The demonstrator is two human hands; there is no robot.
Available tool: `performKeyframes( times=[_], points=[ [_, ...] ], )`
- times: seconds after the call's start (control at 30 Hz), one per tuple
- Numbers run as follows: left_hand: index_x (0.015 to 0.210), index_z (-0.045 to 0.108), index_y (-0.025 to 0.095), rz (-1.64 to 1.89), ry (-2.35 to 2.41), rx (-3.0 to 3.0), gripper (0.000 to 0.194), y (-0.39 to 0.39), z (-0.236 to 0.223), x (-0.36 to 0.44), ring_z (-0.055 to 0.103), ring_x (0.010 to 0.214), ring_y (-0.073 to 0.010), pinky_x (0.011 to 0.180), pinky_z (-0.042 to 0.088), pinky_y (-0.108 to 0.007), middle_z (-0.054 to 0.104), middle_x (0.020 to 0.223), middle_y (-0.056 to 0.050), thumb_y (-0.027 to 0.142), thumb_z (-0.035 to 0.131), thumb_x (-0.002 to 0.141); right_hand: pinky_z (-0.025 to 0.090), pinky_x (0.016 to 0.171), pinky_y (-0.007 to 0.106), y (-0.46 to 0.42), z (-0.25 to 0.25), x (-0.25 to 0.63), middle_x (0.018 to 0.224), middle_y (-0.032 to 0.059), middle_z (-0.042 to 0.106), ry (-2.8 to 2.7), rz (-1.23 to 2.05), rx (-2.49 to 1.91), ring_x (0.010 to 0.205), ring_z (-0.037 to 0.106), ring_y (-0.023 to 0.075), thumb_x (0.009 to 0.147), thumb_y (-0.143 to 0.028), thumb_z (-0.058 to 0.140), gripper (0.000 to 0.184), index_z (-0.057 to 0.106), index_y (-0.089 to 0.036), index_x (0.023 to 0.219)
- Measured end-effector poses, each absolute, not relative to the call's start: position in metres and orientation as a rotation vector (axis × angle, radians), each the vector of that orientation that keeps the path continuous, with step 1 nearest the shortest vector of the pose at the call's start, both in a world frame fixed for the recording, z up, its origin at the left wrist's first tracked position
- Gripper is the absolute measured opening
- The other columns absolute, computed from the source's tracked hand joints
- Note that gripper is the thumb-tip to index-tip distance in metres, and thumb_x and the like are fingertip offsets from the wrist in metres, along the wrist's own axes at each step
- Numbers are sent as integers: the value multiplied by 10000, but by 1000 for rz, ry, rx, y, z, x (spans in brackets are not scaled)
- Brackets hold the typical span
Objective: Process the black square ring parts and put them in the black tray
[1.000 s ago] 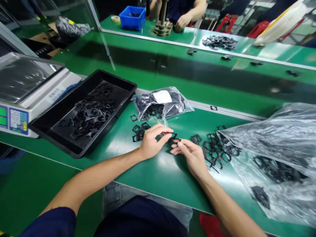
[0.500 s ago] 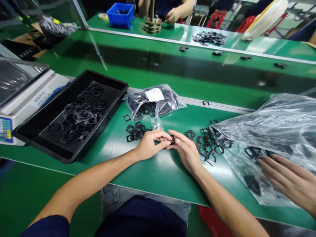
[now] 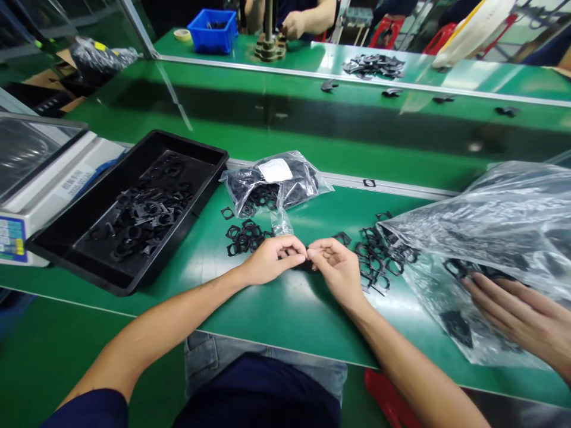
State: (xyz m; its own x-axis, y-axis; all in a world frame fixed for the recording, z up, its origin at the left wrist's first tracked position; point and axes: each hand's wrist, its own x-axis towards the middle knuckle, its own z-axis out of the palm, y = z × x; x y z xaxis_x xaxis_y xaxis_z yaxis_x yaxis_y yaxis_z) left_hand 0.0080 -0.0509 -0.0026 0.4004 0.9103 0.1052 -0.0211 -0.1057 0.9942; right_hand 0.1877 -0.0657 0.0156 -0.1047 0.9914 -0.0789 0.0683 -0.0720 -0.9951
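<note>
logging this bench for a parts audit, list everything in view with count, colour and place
black tray: one, black, left, holds loose black frames
scale: one, white, far left
small bag: one, clear with white label, centre, full of black parts
loose frames: many, black, on green table
large bag: one, clear, right; another person's hand on it
blue bin: one, far bench
far parts pile: one, black
left hand: fingertips pinched, meeting the right
right hand: pinched; part between them barely visible

Matt black plastic frames [image 3: 379, 261], glossy clear film bag [image 3: 499, 220], smooth green tabletop [image 3: 276, 309], black plastic tray [image 3: 107, 279]
</note>
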Motion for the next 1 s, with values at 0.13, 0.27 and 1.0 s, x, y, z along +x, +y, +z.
performKeyframes(
  times=[0.13,0.27,1.0],
  points=[
    [882,675,139,1067,833,1269,363,-50,-9,11,650,701,-118,647,546,-228,695,809,-40,498,722,851,566,649,278,-67,17,186,861,26,695,-1264,1293,-1230,693,644,146,767,-511,807,368,690,-223,965],
    [895,664,143,1181,857,1212,402,-45,-11,11,688,773,-136,707,575,-252,728,893,-57,533,738,831,579,692,298,-67,12,185,733,13,692,-1276,1398,-1218,666,676,162,708,-547,847,408,669,-207,848],
    [885,719,164,1347,1027,1558,123,-53,-9,8,611,680,-101,633,500,-212,672,802,-21,286,704,883,597,652,286,-65,14,186,631,8,708,-1207,1417,-1124,602,699,161,766,-494,837,332,672,-206,778]
  ],
)
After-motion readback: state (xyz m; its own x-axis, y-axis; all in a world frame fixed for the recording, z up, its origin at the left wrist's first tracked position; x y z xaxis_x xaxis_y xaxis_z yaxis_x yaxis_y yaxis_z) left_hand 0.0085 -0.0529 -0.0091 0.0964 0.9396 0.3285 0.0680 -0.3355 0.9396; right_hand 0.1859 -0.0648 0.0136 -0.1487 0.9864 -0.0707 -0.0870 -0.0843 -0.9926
